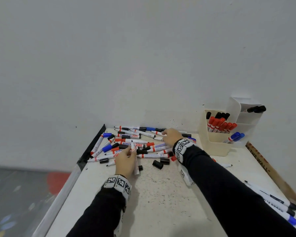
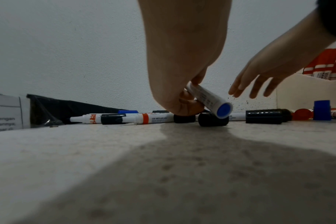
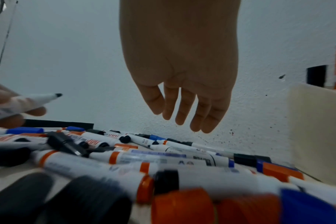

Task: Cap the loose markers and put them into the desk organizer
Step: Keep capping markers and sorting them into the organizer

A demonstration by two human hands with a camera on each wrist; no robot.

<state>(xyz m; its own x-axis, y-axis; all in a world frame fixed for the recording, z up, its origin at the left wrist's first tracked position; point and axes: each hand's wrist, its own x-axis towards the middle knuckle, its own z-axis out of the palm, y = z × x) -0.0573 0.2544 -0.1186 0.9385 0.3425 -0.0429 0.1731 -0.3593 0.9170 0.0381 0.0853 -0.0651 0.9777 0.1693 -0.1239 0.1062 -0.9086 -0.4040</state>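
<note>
A black strip [image 1: 92, 144] edges the far left side of the speckled white table [image 1: 161, 194], where a heap of loose markers [image 1: 135, 144] and caps lies against the wall. Just right of the strip, the left hand [image 1: 126, 162] grips an uncapped white marker [image 1: 135, 159], fingers curled round the barrel; the left wrist view shows its blue end plug [image 2: 223, 110] pointing near, while the right wrist view shows its dark tip [image 3: 58, 95] raised and bare. Loose black caps [image 1: 158, 164] lie on the table between the two forearms. Farther right, the right hand [image 1: 172, 136] hovers over the far side of the heap with fingers [image 3: 184, 109] straight, slightly spread and holding nothing. At the far right, against the wall, stands the cream desk organizer [image 1: 217, 146], with capped red markers [image 1: 219, 124] and black ones in its near left compartment, blue markers [image 1: 234, 137] leaning in a lower front pocket. Three more markers [image 1: 278, 206] lie at the near right edge, beside a wooden board [image 1: 266, 166].
</note>
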